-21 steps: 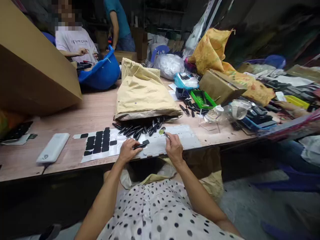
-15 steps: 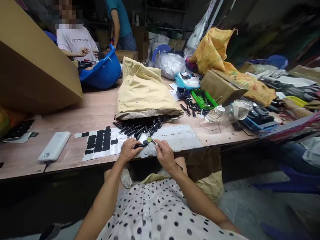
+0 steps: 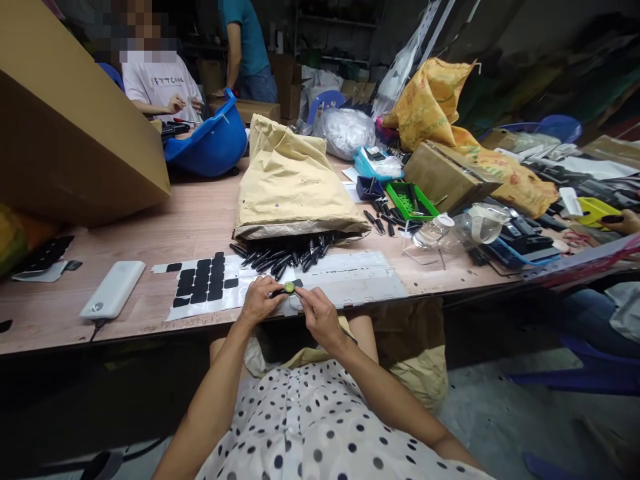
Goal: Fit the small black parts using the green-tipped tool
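At the table's front edge, my left hand point(image 3: 260, 301) pinches a slender black pen-shaped piece point(image 3: 277, 292). A round yellow-green piece point(image 3: 289, 287) shows at its right end. My right hand point(image 3: 323, 320) is closed, its fingertips against or just beside the round piece; what they hold is too small to make out. Beneath the hands lies a pale flat board point(image 3: 360, 283). Just behind them is a heap of similar black pieces point(image 3: 270, 259), partly under a tan sack point(image 3: 295, 187). A white sheet point(image 3: 241, 273) bearing black rounded stickers point(image 3: 201, 281) lies left of my left hand.
A white power bank point(image 3: 114, 288) with a cable lies left. A large cardboard box point(image 3: 75, 120) and a blue basin point(image 3: 210, 143) stand behind it. To the right are a green tray point(image 3: 413, 202), clear containers point(image 3: 435, 230) and a carton point(image 3: 450, 170). Other people work across the table and at right.
My right hand has moved slightly left and down, its fingers now closer to the left hand. The yellow-green round piece has shifted left and down with the black piece.
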`<state>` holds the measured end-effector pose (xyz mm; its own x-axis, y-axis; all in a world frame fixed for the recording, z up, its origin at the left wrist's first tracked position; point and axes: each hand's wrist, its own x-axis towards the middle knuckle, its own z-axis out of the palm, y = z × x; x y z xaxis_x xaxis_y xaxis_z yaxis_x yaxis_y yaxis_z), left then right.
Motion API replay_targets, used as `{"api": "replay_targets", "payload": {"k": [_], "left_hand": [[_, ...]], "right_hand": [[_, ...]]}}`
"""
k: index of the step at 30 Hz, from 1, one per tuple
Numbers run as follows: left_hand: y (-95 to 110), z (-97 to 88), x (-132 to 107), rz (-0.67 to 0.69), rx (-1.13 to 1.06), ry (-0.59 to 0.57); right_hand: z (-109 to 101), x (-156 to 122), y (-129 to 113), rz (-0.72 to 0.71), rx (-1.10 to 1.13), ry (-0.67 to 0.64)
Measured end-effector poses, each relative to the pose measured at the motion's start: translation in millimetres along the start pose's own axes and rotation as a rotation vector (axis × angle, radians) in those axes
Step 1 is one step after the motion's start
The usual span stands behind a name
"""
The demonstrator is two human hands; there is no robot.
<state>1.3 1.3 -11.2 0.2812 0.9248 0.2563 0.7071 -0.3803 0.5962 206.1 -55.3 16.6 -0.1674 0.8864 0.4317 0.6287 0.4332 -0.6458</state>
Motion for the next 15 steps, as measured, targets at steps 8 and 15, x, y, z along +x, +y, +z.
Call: {"api": "replay_targets", "payload": {"k": [8, 15], "left_hand": [[-3, 1.7, 0, -0.006, 0.003, 0.005], [6, -2.7, -1, -0.006, 0.030, 0.018]], "right_hand": [[-5, -3, 5, 0.013, 0.033, 0.027], [-18, 11, 28, 0.069, -0.129, 0.090]]}}
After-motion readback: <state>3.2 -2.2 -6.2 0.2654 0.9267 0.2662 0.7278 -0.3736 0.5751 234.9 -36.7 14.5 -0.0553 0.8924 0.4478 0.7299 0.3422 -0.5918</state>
